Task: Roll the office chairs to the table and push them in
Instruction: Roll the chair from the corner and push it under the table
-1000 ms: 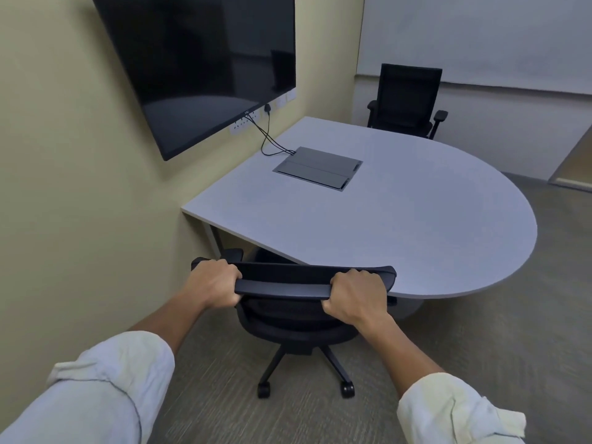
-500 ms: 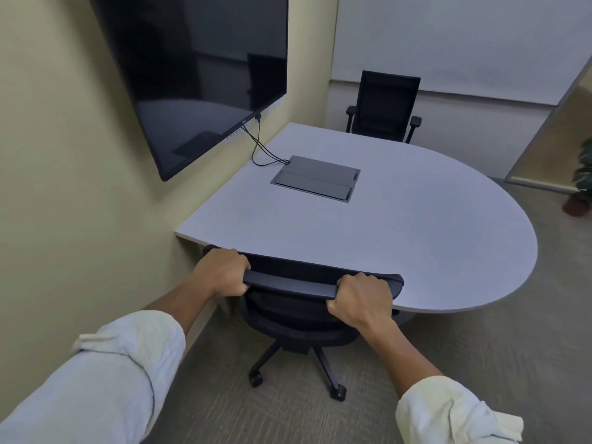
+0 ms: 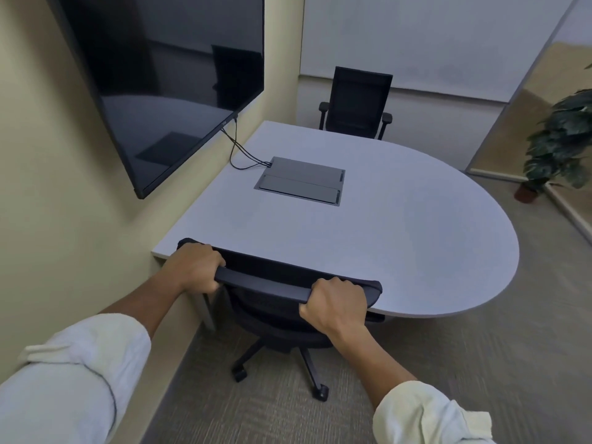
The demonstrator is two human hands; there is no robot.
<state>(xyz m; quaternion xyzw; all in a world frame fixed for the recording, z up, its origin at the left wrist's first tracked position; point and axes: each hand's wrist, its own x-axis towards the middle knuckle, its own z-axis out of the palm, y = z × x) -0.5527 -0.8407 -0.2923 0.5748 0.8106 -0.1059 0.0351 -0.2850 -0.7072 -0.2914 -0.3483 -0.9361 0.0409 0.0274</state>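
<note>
A black office chair point(image 3: 269, 283) stands at the near edge of the grey half-round table point(image 3: 400, 238). Its backrest top meets the table edge and its seat is partly under the tabletop. My left hand point(image 3: 195, 267) grips the left end of the backrest top. My right hand point(image 3: 334, 304) grips the right end. The chair's wheeled base point(image 3: 282, 370) shows on the carpet below. A second black office chair point(image 3: 357, 104) stands at the table's far side, facing me, close to the table edge.
A large dark screen point(image 3: 160, 81) hangs on the beige wall at left, with cables running to a grey cable box point(image 3: 301, 184) set in the tabletop. A potted plant point(image 3: 560, 139) stands at the far right. Carpeted floor stretches right of the table.
The chair in my hands has rolled forward toward the table, and its backrest now overlaps the table edge. I have stepped closer, so the view sits higher over the table.
</note>
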